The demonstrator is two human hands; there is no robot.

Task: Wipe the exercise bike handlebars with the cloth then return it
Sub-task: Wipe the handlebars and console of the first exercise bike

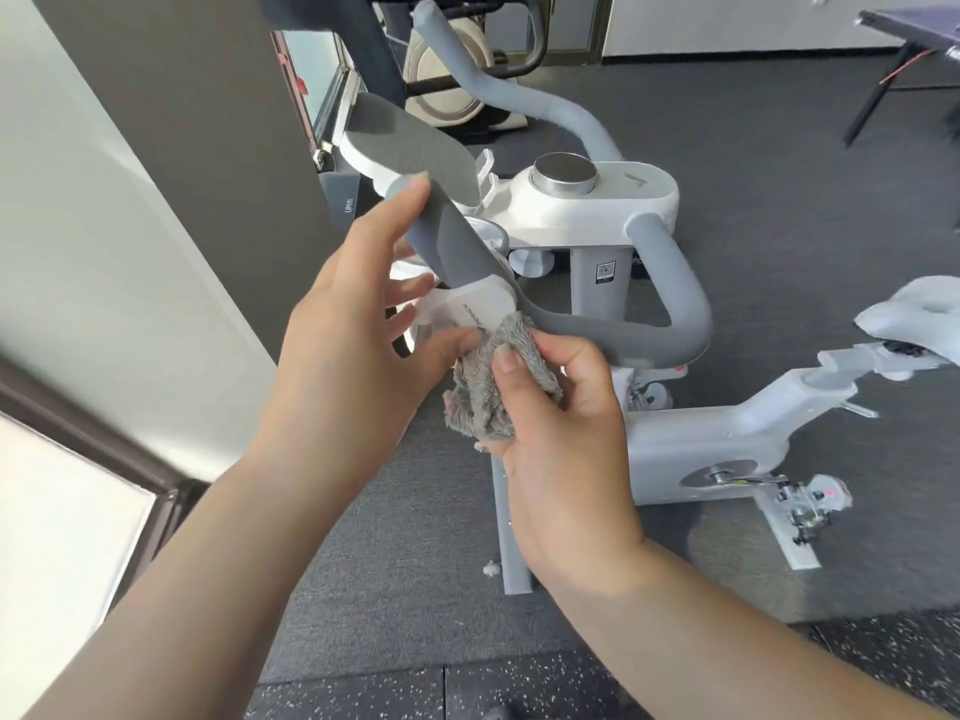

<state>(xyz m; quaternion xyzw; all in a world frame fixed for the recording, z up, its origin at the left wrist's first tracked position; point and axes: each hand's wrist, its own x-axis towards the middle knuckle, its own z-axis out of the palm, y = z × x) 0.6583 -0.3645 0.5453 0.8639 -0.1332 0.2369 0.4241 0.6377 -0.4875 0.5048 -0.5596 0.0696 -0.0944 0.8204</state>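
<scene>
1 cloth (498, 387), bunched, gripped by the right hand (561, 433); left hand (353, 345) spread open on the handlebars (597, 324).

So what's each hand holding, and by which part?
Right hand grips the bunched cloth around its middle. Left hand holds nothing; fingers rest against the handlebar.

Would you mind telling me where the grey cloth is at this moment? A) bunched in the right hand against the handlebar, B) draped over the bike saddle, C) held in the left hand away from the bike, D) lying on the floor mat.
A: the cloth is bunched in the right hand and pressed up against the grey handlebar, while the left hand steadies the near grip with open fingers.
</scene>
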